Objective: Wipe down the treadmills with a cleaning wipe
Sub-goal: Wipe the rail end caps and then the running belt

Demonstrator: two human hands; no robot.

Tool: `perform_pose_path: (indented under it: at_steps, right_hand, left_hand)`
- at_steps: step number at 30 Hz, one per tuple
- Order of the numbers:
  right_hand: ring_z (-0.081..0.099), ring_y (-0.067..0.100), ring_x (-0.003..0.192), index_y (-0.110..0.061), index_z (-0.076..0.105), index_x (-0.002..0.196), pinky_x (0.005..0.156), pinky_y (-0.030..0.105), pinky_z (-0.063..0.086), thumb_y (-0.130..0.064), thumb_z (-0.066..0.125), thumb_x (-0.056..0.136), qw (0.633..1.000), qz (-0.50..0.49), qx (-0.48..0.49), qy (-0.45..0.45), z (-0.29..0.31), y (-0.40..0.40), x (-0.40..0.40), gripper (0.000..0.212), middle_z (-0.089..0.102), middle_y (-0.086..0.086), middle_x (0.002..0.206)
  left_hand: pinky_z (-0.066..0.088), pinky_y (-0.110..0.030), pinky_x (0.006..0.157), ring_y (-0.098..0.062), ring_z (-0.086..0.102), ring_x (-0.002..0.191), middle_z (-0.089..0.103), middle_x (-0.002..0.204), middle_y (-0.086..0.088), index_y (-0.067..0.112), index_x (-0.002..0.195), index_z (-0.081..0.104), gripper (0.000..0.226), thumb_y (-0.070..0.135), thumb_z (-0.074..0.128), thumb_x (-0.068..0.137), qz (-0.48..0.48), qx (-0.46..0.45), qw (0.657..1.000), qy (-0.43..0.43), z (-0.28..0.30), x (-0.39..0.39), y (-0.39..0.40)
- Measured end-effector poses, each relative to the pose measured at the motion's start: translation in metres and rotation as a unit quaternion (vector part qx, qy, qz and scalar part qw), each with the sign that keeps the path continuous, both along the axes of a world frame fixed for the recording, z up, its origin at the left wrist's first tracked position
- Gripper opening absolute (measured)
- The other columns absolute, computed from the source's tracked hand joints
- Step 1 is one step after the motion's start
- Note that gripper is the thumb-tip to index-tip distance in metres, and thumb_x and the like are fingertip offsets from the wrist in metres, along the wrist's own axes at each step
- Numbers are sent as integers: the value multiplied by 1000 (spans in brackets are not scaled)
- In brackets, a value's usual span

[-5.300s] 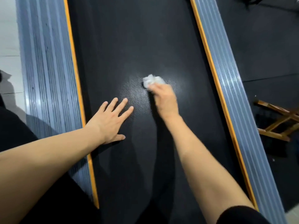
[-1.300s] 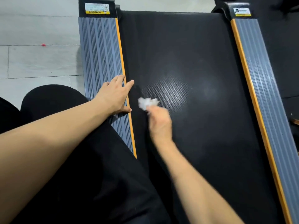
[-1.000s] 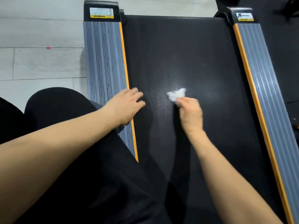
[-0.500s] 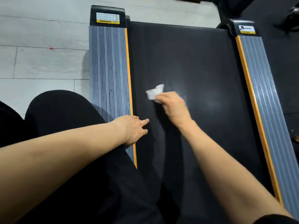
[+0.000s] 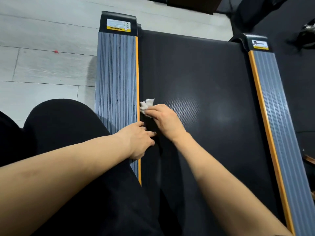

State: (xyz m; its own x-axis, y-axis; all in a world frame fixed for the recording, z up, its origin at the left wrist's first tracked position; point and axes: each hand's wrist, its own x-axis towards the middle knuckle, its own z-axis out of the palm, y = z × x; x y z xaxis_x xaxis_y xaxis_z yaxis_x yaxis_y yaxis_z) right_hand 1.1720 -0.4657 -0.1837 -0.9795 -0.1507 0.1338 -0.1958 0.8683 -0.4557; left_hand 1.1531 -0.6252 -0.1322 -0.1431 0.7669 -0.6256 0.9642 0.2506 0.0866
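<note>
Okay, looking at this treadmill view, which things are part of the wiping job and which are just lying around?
Part of the job:
- cleaning wipe, held in the right hand
- treadmill belt
- left side rail, with the left hand resting on it
- right side rail

Just lying about:
- small red speck on the grey floor

Both bare forearms reach forward, the left hand [image 5: 138,140] lying flat with fingers extended, the right hand [image 5: 164,120] just beyond it, fingers curled in a pinch
</note>
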Motion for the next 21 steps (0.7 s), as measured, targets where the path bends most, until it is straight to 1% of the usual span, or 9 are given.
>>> perform_pose_path:
  at_steps: [3, 6, 7, 9, 11, 13, 16, 18, 21]
  right_hand:
    - [59, 16, 98, -5, 78, 102, 94, 7, 35, 3, 59, 80, 990, -129, 14, 49, 10, 67, -2, 30, 76, 11, 105]
    - [66, 33, 100, -1, 77, 103, 84, 7, 34, 10, 59, 82, 930, -365, 20, 30, 8, 124, 6, 30, 75, 15, 104]
    - [66, 33, 100, -1, 77, 104, 82, 9, 35, 10, 57, 84, 913, -408, 9, 17, 5, 123, 3, 30, 75, 16, 105]
    - [63, 24, 96, -2, 76, 105, 80, 16, 40, 8, 57, 87, 917, -398, -27, 24, 4, 92, -11, 28, 74, 17, 106]
    - [60, 22, 96, 0, 75, 105, 83, 15, 43, 5, 55, 92, 959, -261, -108, -5, 5, 38, -26, 24, 72, 20, 109]
    - [62, 20, 104, -5, 75, 111, 95, 19, 44, 0, 55, 91, 989, -112, -92, -40, -2, -3, -31, 28, 72, 12, 115]
    - [59, 18, 111, -11, 74, 117, 99, 16, 39, -6, 57, 91, 999, 2, -31, -33, -9, 14, -35, 32, 71, 3, 121]
    - [58, 16, 110, -15, 74, 117, 95, 6, 34, -12, 52, 93, 998, -29, -12, -56, -1, 55, -40, 33, 71, 0, 120]
    - [64, 29, 106, -12, 76, 113, 89, 9, 36, -4, 56, 90, 967, -253, 35, -20, -4, 127, -35, 31, 73, 6, 115]
  left_hand:
    - [16, -47, 125, -32, 34, 147, 12, 170, -15, 26, 158, 32, 57, 38, 42, 103, 24, 10, 1000, 17, 1, -2, 1]
    - [12, -50, 126, -37, 26, 150, 9, 168, -22, 22, 162, 19, 64, 41, 39, 104, 60, 36, 996, 62, 0, -7, 3]
    - [10, -51, 126, -38, 24, 151, 9, 168, -23, 21, 163, 15, 66, 42, 38, 104, 70, 38, 994, 74, 0, -9, 4]
    - [8, -52, 126, -39, 22, 152, 8, 168, -24, 19, 163, 10, 68, 42, 35, 105, 82, 31, 993, 85, -2, -12, 7]
    - [7, -53, 126, -40, 23, 151, 9, 167, -26, 18, 163, 10, 67, 43, 33, 106, 82, 16, 993, 89, -5, -11, 10]
    - [6, -53, 127, -39, 26, 150, 13, 166, -27, 17, 162, 15, 66, 43, 33, 105, 79, 3, 993, 90, -7, -11, 12]
    - [6, -52, 127, -39, 26, 151, 11, 166, -27, 16, 163, 13, 65, 41, 33, 106, 80, 6, 993, 82, -6, -11, 12]
    - [8, -52, 127, -39, 28, 150, 8, 167, -27, 17, 163, 12, 65, 40, 33, 106, 86, 13, 993, 75, -5, -14, 13]
    - [14, -50, 126, -39, 37, 143, 16, 165, -27, 16, 159, 22, 59, 36, 38, 106, 105, 44, 992, 63, -5, -16, 16]
